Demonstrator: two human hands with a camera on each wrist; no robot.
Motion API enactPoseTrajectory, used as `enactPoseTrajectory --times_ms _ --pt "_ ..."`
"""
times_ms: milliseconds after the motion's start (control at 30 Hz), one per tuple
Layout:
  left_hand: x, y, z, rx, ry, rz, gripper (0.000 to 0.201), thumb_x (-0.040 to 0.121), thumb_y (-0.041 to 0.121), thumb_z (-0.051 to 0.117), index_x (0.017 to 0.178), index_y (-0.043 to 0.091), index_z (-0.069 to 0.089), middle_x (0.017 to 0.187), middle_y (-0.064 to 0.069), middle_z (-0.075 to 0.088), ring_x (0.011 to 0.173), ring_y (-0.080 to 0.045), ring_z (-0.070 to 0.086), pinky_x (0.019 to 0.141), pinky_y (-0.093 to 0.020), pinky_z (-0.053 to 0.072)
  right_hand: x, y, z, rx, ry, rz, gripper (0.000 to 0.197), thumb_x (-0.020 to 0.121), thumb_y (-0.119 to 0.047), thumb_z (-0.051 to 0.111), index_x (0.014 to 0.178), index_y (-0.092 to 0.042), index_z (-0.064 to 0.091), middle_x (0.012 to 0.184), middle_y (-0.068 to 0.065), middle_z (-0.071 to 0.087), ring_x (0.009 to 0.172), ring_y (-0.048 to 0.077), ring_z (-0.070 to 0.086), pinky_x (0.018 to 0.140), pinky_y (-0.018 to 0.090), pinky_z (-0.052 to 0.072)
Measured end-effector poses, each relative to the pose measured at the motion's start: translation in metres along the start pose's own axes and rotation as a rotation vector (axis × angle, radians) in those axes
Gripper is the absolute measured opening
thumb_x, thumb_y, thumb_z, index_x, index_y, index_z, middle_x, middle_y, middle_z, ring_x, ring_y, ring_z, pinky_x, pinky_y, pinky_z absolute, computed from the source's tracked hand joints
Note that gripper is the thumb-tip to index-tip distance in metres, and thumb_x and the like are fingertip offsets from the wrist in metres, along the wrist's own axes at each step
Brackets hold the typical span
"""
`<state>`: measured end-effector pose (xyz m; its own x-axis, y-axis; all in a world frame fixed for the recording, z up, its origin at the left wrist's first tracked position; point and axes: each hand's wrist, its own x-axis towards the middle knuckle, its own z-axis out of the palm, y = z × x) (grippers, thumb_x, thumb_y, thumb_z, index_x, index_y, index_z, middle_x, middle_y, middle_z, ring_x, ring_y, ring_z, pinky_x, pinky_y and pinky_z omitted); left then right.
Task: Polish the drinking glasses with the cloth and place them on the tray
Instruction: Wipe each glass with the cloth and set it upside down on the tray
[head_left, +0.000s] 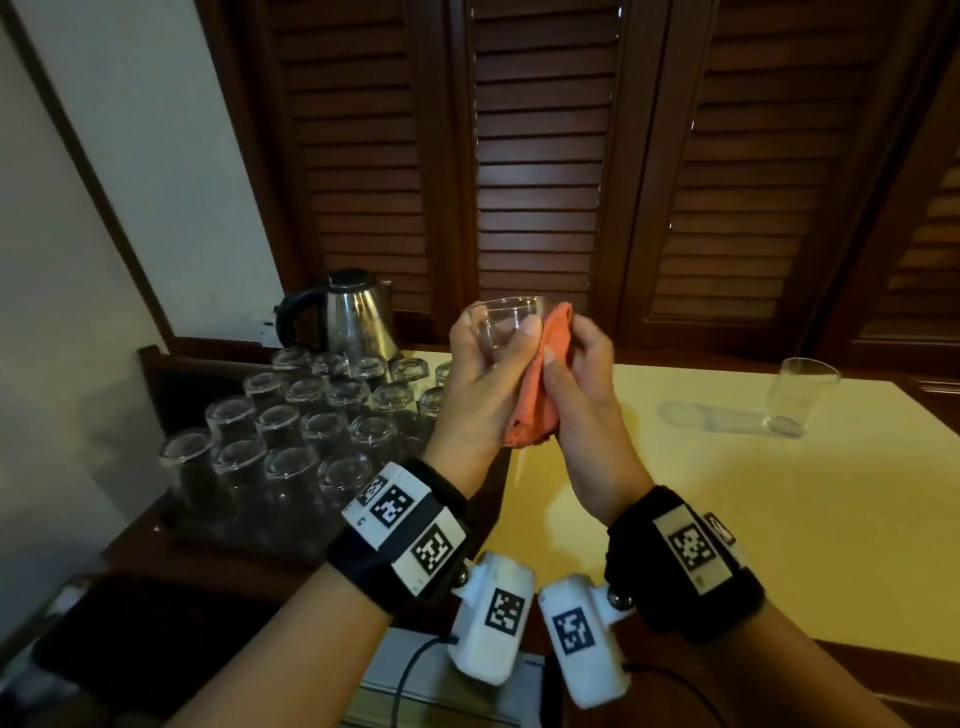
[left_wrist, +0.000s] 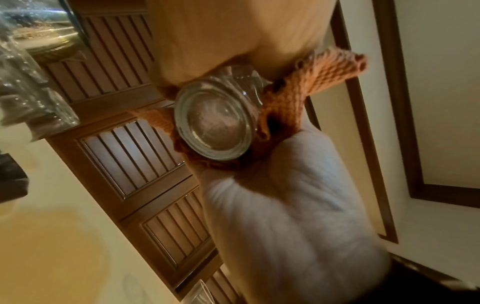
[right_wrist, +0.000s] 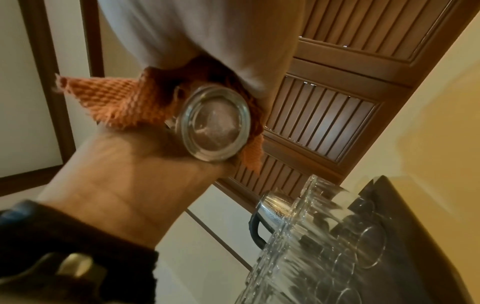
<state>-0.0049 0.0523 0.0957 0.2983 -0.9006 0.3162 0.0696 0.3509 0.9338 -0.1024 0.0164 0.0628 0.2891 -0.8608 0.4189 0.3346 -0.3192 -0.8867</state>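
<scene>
Head: glass (head_left: 506, 325); seemingly woven cloth (head_left: 540, 384).

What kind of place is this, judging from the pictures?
Probably a hotel or restaurant service corner, though that is a guess. Many upturned glasses stand on a dark wooden tray beside a steel electric kettle, in front of dark louvred wooden doors.

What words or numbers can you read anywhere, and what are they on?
"C": a small letter on the left wristband, beside its square black-and-white code marks.
The code marks on both wristbands and camera housings are patterns, not words.
Kettle, glasses, cloth: no text visible.
</scene>
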Motion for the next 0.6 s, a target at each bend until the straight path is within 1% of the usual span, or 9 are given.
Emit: enactPoseTrajectory --times_ms 67,133,200,267,333,433,500,567,600 --pt "0.002 0.002 0.000 0.023 -0.014 0.012 0.062 0.088 0.037 0.060 0.141 0.012 0.038 0.109 0.005 0.062 0.097 -0.001 0.067 0.091 -0.026 0.056 0.001 -0.005 0.001 0.066 -0.032 0.042 0.063 0.090 -0.044 0.054 0.147 -0.021 0.041 0.139 0.003 0.058 0.125 0.013 0.059 0.093 0.024 0.053" --pt "0.002 0.002 0.000 0.036 -0.021 0.016 0.066 0.082 0.045 0.059 0.139 0.016 0.043 0.109 0.006 0.062 0.093 0.001 0.067 0.085 -0.023 0.057 0.002 -0.008 0.002 0.092 -0.041 0.044 0.067 0.089 -0.053 0.058 0.145 -0.018 0.046 0.136 0.005 0.062 0.123 0.015 0.062 0.092 0.025 0.054" --pt "0.001 0.000 0.002 0.001 -0.038 -0.009 0.056 0.082 0.047 0.056 0.130 0.020 0.049 0.109 0.003 0.064 0.091 -0.001 0.068 0.079 -0.021 0.058 0.003 -0.011 0.001 0.117 -0.051 0.059 0.062 0.091 -0.052 0.056 0.142 -0.017 0.049 0.133 0.006 0.065 0.122 0.018 0.063 0.095 0.030 0.054" --pt "0.000 0.001 0.001 -0.022 -0.054 -0.067 0.054 0.083 0.054 0.056 0.127 0.023 0.052 0.114 -0.001 0.066 0.101 -0.010 0.069 0.087 -0.030 0.058 0.007 -0.015 -0.002 0.195 -0.027 0.140 0.055 0.095 -0.048 0.050 0.140 -0.017 0.053 0.129 0.006 0.068 0.119 0.020 0.066 0.095 0.034 0.054" --pt "0.002 0.002 0.001 -0.007 -0.079 -0.109 0.056 0.087 0.064 0.055 0.128 0.026 0.056 0.121 -0.004 0.068 0.111 -0.020 0.067 0.097 -0.043 0.054 0.014 -0.019 -0.006 0.289 0.017 0.219 0.044 0.103 -0.039 0.045 0.138 -0.014 0.055 0.121 0.009 0.072 0.109 0.020 0.070 0.086 0.035 0.056" --pt "0.007 0.008 0.005 0.035 -0.090 -0.126 0.051 0.087 0.066 0.050 0.120 0.029 0.060 0.115 -0.002 0.071 0.109 -0.021 0.069 0.099 -0.050 0.052 0.024 -0.025 -0.012 0.312 0.110 0.239 0.033 0.107 -0.027 0.040 0.136 -0.014 0.052 0.118 0.011 0.072 0.103 0.024 0.072 0.079 0.037 0.057" --pt "0.013 0.013 0.007 0.027 -0.071 -0.099 0.043 0.088 0.056 0.049 0.118 0.028 0.060 0.105 0.001 0.073 0.099 -0.019 0.071 0.089 -0.042 0.058 0.029 -0.029 -0.015 0.276 0.090 0.201 0.029 0.108 -0.020 0.038 0.130 -0.013 0.056 0.111 0.010 0.073 0.097 0.022 0.073 0.077 0.035 0.058" --pt "0.020 0.017 0.008 0.012 -0.026 -0.064 0.042 0.097 0.049 0.045 0.125 0.020 0.058 0.107 -0.004 0.072 0.096 -0.019 0.072 0.079 -0.032 0.061 0.028 -0.033 -0.016 0.197 0.027 0.155 0.029 0.107 -0.010 0.035 0.121 -0.011 0.061 0.097 0.009 0.070 0.079 0.011 0.071 0.063 0.023 0.056" --pt "0.021 0.018 0.008 0.013 -0.008 -0.038 0.047 0.097 0.048 0.044 0.127 0.015 0.057 0.109 -0.007 0.072 0.096 -0.019 0.073 0.079 -0.030 0.061 0.026 -0.034 -0.016 0.156 0.000 0.128 0.032 0.105 -0.005 0.033 0.121 -0.012 0.061 0.094 0.008 0.067 0.071 0.005 0.067 0.057 0.018 0.052"
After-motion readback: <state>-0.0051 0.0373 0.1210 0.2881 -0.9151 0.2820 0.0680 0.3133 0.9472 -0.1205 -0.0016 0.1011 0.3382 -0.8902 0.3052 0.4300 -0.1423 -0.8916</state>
